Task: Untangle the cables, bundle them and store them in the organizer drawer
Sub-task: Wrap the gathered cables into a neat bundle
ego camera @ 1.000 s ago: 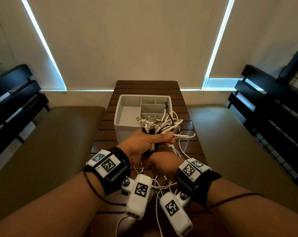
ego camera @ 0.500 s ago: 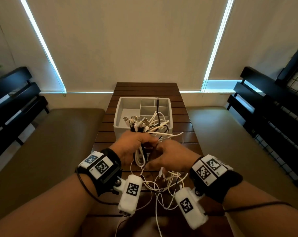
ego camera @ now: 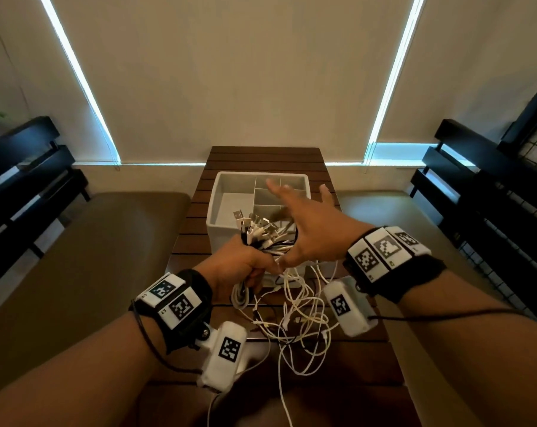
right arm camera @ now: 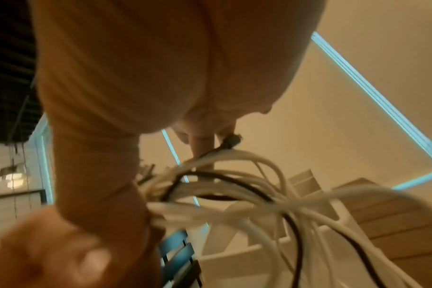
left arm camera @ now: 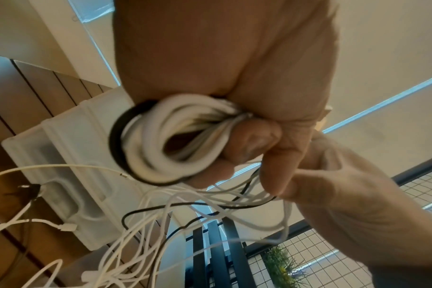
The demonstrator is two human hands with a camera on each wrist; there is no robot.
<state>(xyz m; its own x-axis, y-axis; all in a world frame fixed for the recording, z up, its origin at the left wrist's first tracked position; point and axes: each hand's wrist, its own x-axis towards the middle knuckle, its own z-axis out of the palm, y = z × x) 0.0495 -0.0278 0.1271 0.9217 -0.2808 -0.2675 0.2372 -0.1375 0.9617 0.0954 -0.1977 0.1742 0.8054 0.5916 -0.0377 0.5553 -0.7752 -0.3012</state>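
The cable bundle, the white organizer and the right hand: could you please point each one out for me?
cable bundle (left arm camera: 160, 144): left wrist view, on the coiled white loops.
white organizer (ego camera: 213, 198): head view, on its left wall.
right hand (ego camera: 319, 234): head view, on the back of the hand.

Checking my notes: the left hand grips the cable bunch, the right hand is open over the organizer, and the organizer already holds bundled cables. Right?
Not quite: in the head view the organizer has nothing stored in its visible compartments. The left hand does grip the cable bunch; the right hand is open.
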